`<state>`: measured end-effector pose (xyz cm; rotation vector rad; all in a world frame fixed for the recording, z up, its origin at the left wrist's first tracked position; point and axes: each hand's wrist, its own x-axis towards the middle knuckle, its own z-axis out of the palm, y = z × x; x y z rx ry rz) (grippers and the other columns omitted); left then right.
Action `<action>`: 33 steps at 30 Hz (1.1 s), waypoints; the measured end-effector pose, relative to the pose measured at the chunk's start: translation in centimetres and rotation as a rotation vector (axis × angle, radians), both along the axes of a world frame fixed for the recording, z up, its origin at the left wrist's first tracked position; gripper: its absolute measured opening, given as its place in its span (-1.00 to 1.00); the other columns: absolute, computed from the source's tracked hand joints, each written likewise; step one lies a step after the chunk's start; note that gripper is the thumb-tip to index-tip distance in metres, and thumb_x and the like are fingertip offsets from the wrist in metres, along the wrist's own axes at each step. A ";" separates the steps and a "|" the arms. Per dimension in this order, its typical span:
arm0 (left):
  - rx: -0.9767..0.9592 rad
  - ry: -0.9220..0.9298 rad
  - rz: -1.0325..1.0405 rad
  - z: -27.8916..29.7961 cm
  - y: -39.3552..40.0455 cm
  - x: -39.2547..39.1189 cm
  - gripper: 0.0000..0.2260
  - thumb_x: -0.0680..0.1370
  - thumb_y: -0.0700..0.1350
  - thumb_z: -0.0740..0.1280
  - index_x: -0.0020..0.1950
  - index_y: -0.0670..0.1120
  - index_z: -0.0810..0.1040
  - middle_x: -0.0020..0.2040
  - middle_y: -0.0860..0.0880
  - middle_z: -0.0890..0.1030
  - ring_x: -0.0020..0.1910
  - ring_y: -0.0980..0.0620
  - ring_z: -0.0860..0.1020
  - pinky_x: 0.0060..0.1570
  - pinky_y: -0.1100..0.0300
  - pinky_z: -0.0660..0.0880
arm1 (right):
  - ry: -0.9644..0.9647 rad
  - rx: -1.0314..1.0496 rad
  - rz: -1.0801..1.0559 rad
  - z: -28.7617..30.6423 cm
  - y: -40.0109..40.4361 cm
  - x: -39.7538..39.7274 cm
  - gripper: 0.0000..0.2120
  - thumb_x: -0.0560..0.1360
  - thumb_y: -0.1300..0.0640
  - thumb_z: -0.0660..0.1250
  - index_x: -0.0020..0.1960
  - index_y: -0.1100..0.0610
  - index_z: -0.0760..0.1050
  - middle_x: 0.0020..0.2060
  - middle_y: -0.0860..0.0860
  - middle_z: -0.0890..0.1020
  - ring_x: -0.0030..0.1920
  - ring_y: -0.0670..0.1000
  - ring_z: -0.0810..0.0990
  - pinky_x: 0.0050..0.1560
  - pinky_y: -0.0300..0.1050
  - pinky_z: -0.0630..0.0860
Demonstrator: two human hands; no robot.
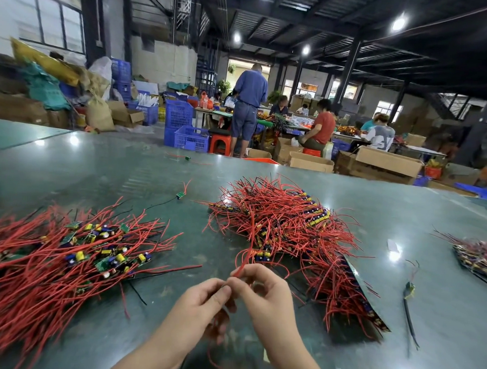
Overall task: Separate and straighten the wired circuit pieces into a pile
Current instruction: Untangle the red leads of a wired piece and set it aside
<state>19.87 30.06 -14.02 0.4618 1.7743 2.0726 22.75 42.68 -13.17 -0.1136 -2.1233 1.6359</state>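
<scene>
Red wire (243,263), thin and limp, is pinched between the curled fingertips of the left hand (202,301) and right hand (263,292), its light board probably dangling just beyond them, best held near the solder joint.

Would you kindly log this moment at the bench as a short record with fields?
setting: workshop, green table
left hand: pinches the red wire at its fingertips
right hand: pinches the same red wire, just above the left
wire run: rises from the fingers into the tangled heap
sorted pile: left of the hands, boards with red leads lying roughly parallel
loose pieces: one small board beyond the piles, one to the right
background: several people at far benches
</scene>
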 end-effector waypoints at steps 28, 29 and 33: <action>-0.084 0.013 0.075 0.4 -0.8 -0.4 -0.66 0.56 -0.07 0.28 -0.42 -0.08 0.55 -0.54 0.05 0.23 -0.64 0.17 0.07 -0.62 0.40 0.03 | 0.045 -0.693 0.053 0.4 0.1 -0.2 -0.87 0.17 0.09 0.47 -0.30 0.11 0.66 -0.38 -0.04 0.59 -0.42 -0.16 0.42 -0.35 -0.36 0.36; -0.059 -0.028 0.055 0.4 -0.8 -0.3 -0.65 0.56 -0.08 0.27 -0.43 -0.09 0.54 -0.55 0.06 0.22 -0.64 0.18 0.06 -0.63 0.43 0.02 | 0.035 -0.694 0.028 0.4 0.2 -0.2 -0.86 0.17 0.09 0.48 -0.30 0.11 0.66 -0.38 -0.03 0.58 -0.42 -0.16 0.41 -0.36 -0.35 0.35; -0.271 0.246 0.196 0.0 -1.0 -0.6 -0.68 0.52 -0.09 0.35 -0.45 -0.03 0.55 -0.59 0.07 0.24 -0.62 0.16 0.14 -0.57 0.39 0.09 | 0.019 -0.629 -0.150 0.8 1.9 -0.2 -0.92 0.39 0.19 0.41 -0.24 0.14 0.67 -0.40 -0.01 0.61 -0.41 -0.14 0.40 -0.39 -0.36 0.36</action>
